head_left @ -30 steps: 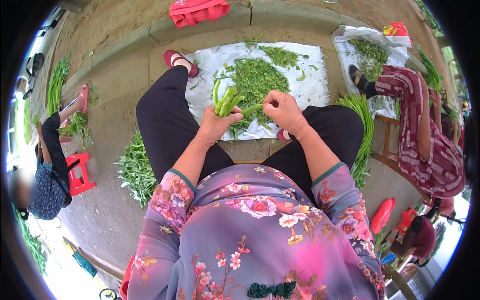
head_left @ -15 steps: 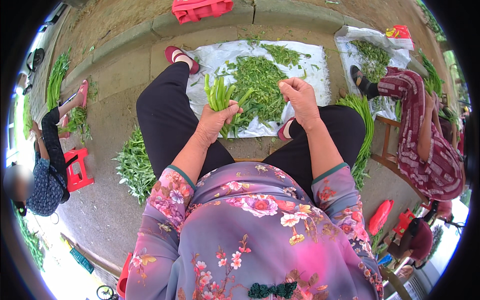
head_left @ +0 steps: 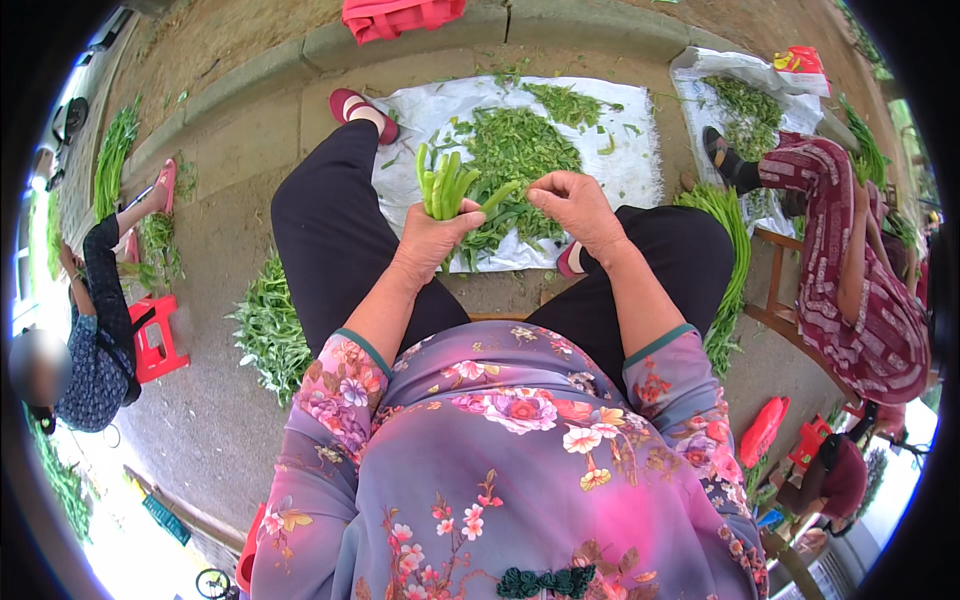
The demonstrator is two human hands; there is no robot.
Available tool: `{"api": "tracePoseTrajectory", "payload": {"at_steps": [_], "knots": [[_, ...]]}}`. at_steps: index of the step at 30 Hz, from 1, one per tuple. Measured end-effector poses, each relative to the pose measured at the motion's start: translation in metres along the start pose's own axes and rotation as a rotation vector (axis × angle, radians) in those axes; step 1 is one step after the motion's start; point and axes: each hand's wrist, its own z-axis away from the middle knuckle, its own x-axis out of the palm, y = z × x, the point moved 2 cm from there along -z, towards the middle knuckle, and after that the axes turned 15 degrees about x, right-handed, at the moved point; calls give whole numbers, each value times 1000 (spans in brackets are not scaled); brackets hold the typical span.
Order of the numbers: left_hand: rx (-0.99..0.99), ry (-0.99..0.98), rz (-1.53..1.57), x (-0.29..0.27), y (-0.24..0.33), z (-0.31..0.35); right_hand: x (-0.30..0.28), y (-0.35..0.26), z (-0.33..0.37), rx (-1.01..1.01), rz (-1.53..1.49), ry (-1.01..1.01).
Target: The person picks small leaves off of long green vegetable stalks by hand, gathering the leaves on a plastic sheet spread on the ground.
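Note:
In my left hand [head_left: 432, 238] is a bunch of thick green stems [head_left: 440, 187], their cut ends pointing up and away from me. One stem [head_left: 498, 196] sticks out past the thumb toward the right. My right hand [head_left: 582, 208] is beside that stem's tip, thumb and fingertips pinched together. Whatever the pinch holds, if anything, is too small to make out. Beyond both hands, a heap of torn green leaves and scraps [head_left: 530, 145] lies on a white woven sheet [head_left: 625, 185].
Long green stalks [head_left: 735, 245] lie by my right knee, and a leafy green pile [head_left: 272, 330] sits left of my legs. A red bag [head_left: 405, 18] rests by the kerb. People sit on both sides, with a red stool [head_left: 155, 340] at left and a wooden bench [head_left: 775, 290] at right.
My right hand has moved left and slightly nearer to me, toward the stem sticking out of the bunch. My left hand has stayed nearly in place, still holding the stems.

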Motion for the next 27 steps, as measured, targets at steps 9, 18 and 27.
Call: {"api": "tracePoseTrajectory", "payload": {"at_steps": [9, 18, 27], "knots": [[49, -34, -30, 2, 2, 1, 8, 3, 2, 27, -211, -110], [41, -46, -52, 3, 1, 0, 7, 2, 2, 8, -119, -106], [45, -107, -94, 4, -1, 0, 11, 6, 1, 44, -116, -89]]}}
